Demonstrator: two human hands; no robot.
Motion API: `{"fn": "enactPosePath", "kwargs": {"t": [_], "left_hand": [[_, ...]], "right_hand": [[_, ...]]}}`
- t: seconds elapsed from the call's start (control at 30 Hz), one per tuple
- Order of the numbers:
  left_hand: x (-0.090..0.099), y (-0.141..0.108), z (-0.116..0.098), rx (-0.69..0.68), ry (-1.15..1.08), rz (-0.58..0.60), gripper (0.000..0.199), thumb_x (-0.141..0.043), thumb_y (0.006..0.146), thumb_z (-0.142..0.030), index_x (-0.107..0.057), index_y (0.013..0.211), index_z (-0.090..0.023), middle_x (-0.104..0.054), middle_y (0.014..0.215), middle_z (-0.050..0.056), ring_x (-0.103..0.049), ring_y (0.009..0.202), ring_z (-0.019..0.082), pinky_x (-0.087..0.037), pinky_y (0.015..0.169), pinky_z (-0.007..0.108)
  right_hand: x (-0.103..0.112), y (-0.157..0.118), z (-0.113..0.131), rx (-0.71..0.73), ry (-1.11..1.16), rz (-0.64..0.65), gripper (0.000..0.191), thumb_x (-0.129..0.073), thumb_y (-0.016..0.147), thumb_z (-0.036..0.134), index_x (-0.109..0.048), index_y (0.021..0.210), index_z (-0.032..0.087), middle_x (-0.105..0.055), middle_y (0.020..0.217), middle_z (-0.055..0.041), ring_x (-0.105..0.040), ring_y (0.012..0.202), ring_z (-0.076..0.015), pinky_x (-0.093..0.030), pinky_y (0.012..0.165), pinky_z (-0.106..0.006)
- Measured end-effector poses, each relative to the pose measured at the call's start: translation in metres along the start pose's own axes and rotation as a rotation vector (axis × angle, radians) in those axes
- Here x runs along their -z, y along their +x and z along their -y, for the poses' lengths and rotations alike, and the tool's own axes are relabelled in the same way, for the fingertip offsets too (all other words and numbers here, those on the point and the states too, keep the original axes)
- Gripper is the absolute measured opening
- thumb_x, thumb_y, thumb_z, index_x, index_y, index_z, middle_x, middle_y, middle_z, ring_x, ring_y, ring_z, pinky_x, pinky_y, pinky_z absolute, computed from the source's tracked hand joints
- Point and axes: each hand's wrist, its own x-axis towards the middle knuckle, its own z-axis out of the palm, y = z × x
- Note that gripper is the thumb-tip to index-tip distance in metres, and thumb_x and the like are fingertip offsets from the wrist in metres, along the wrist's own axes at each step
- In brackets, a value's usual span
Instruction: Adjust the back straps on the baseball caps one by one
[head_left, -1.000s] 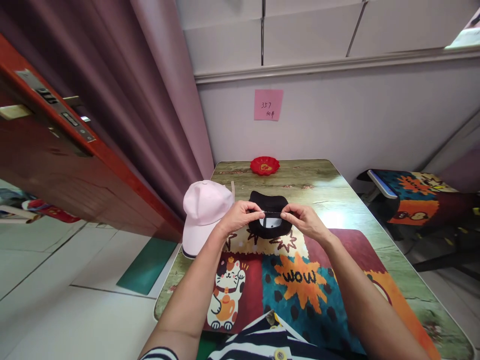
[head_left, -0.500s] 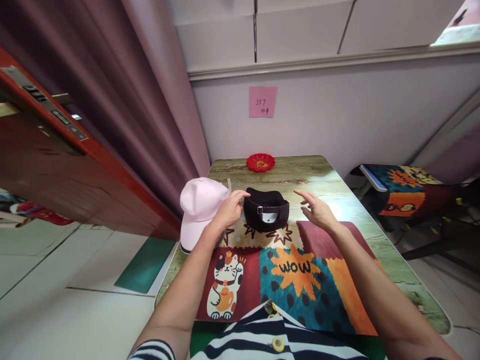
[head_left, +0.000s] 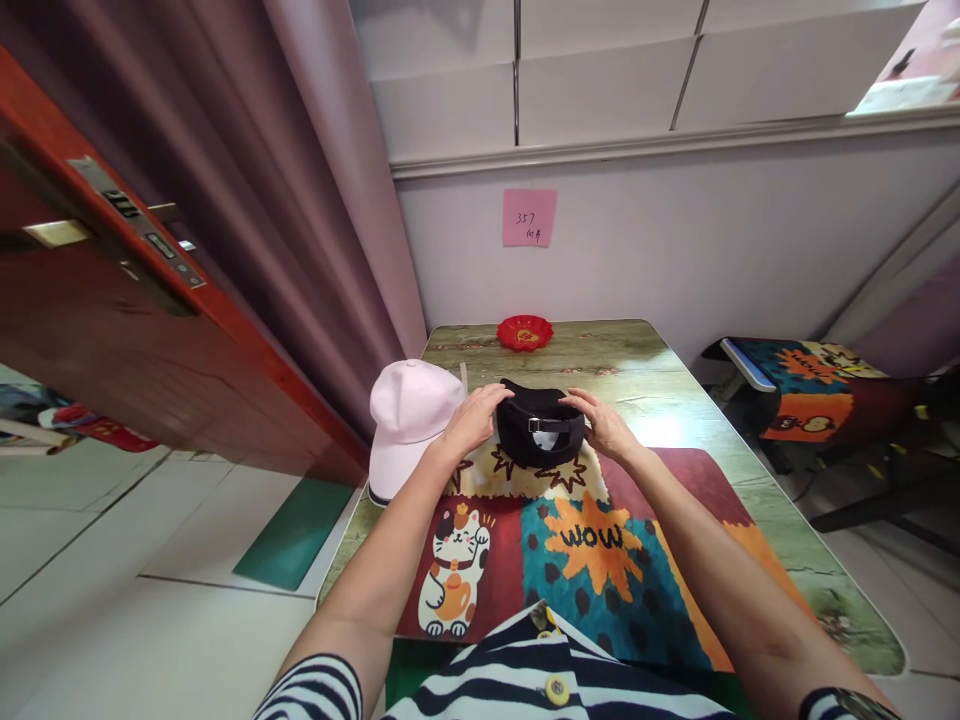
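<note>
A black baseball cap rests at the far edge of the patterned mat, its back strap and metal buckle toward me and its opening seemingly facing up. My left hand holds the cap's left rim, fingertips at the edge. On the opposite side, my right hand has its fingers over the right rim. A pale pink cap lies just left of my left hand, its brim pointing toward me.
A red scalloped dish sits at the back of the wood-patterned table. Behind it is a wall with a pink note. A curtain and an orange-brown door stand left. Another patterned surface is at right.
My right hand has moved left from beside the black cap onto its right rim. My left hand has closed onto the left rim. The view has shifted slightly.
</note>
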Motion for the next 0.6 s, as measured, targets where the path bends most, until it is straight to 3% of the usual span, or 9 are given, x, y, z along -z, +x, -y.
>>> {"fn": "enactPosePath", "kwargs": {"t": [0.1,0.27,0.33,0.43,0.5,0.6], "left_hand": [[0.000,0.006,0.001,-0.010,-0.003,0.043,0.066,-0.043,0.072,0.008,-0.064,0.127,-0.023,-0.061,0.141,0.008,-0.055,0.133,0.023,-0.042,0.116,0.043],[0.014,0.013,0.000,0.024,-0.269,0.020,0.020,-0.060,0.079,-0.009,-0.070,0.093,-0.020,-0.070,0.124,0.008,-0.061,0.122,0.027,-0.043,0.112,0.045],[0.025,0.012,-0.004,0.046,-0.528,-0.009,0.011,-0.064,0.085,-0.020,-0.069,0.095,-0.019,-0.072,0.114,0.007,-0.064,0.113,0.024,-0.047,0.106,0.041],[0.033,0.009,-0.017,0.163,-1.025,-0.130,0.024,-0.071,0.086,-0.036,-0.067,0.103,-0.018,-0.073,0.100,0.004,-0.068,0.094,0.019,-0.053,0.092,0.033],[0.024,0.005,-0.030,0.305,-1.326,-0.225,0.032,-0.077,0.082,-0.039,-0.067,0.103,-0.018,-0.074,0.095,0.003,-0.070,0.085,0.017,-0.055,0.085,0.031],[-0.010,-0.005,-0.050,0.534,-1.655,-0.277,0.032,-0.078,0.080,-0.037,-0.068,0.102,-0.016,-0.077,0.094,0.007,-0.074,0.088,0.021,-0.057,0.087,0.033]], "right_hand": [[0.001,0.004,0.003,-0.005,-0.017,0.024,0.054,-0.057,0.077,0.002,-0.069,0.125,0.024,-0.058,0.144,-0.0122,-0.060,0.128,-0.0289,-0.050,0.106,-0.047],[0.023,0.010,0.016,-0.072,0.175,0.015,0.014,-0.072,0.077,0.016,-0.078,0.089,0.022,-0.064,0.139,-0.0117,-0.063,0.124,-0.0324,-0.046,0.108,-0.051],[0.043,0.009,0.026,-0.117,0.387,-0.003,0.015,-0.076,0.078,0.028,-0.078,0.092,0.022,-0.069,0.133,-0.0097,-0.061,0.126,-0.0327,-0.044,0.110,-0.052],[0.068,0.006,0.047,-0.243,0.800,-0.046,0.038,-0.077,0.081,0.046,-0.076,0.110,0.022,-0.076,0.116,-0.0064,-0.068,0.113,-0.0283,-0.052,0.100,-0.044],[0.072,0.002,0.060,-0.377,1.041,-0.098,0.041,-0.076,0.082,0.052,-0.075,0.108,0.020,-0.079,0.097,-0.0038,-0.073,0.089,-0.0216,-0.058,0.081,-0.033],[0.057,-0.006,0.069,-0.639,1.301,-0.180,0.032,-0.079,0.081,0.049,-0.073,0.087,0.019,-0.075,0.070,-0.0001,-0.067,0.060,-0.0150,-0.054,0.058,-0.024]]}}
